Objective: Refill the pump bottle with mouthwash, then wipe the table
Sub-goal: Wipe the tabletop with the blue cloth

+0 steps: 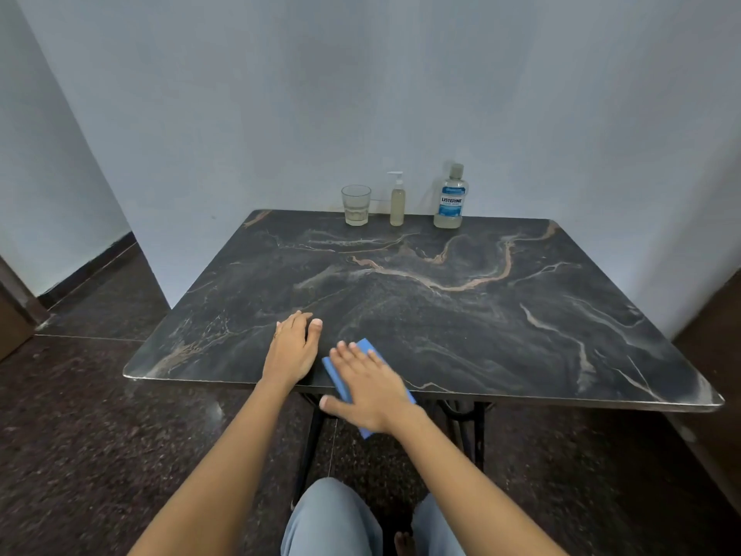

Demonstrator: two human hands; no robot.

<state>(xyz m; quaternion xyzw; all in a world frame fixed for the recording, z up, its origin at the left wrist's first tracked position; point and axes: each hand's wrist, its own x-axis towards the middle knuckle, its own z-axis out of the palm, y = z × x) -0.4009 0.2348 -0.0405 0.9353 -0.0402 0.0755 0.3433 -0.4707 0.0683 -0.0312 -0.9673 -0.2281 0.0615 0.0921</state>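
We wipe now: right hand (371, 385) flat, fingers spread, pressing blue cloth (363, 349) at near tabletop (481, 315) edge. Left hand (292, 351) open, palm down just beside, bracing. Our advice: keep cloth flat, sweep overlapping strokes near to far, stop short of 3 items. Pump bottle (397, 202) stands far edge, pale yellowish fill, between glass (356, 204) and mouthwash bottle (451, 198).

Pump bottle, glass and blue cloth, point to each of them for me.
pump bottle (397, 202): head view, on its body.
glass (356, 204): head view, on its side wall.
blue cloth (364, 346): head view, on the corner past the fingers.
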